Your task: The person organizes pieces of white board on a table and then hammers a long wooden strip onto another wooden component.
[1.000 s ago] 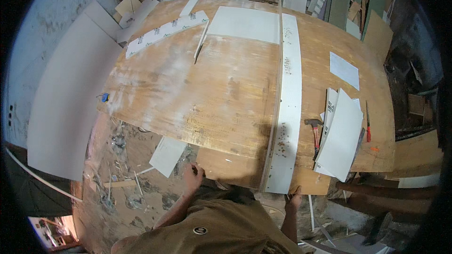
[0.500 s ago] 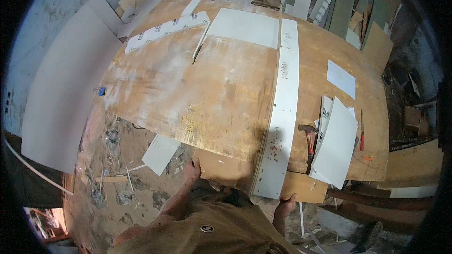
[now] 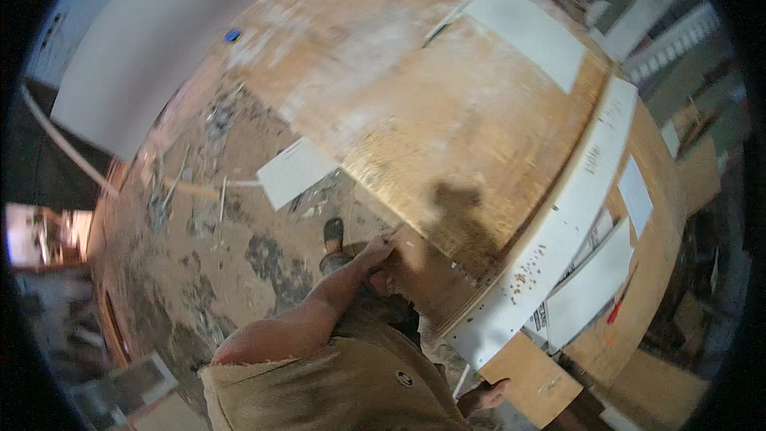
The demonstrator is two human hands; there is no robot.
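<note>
Meeting the edge of a tan board point(image 3: 531, 381) with its thumb, the right hand point(image 3: 483, 397) has its other fingers mostly hidden, so I cannot tell how firmly they close. The left hand point(image 3: 381, 248) is at the far left end of the tan wood, fingers curled, though blur keeps me from telling whether they grip it. This wood juts out at the near side of the big wooden table point(image 3: 351, 72), showing on both sides of a long white strip point(image 3: 523, 279) dotted with brown bits; I cannot tell if it is all one piece. Right of the strip lie white panels point(image 3: 592, 287), a paper sheet point(image 3: 636, 196) and a red-handled tool point(image 3: 614, 311). A wide white panel point(image 3: 531, 30) sits toward the back, and a blue tape measure point(image 3: 232, 35) near the left corner. Another white board point(image 3: 295, 175) is just off the table's near edge, on the left
</note>
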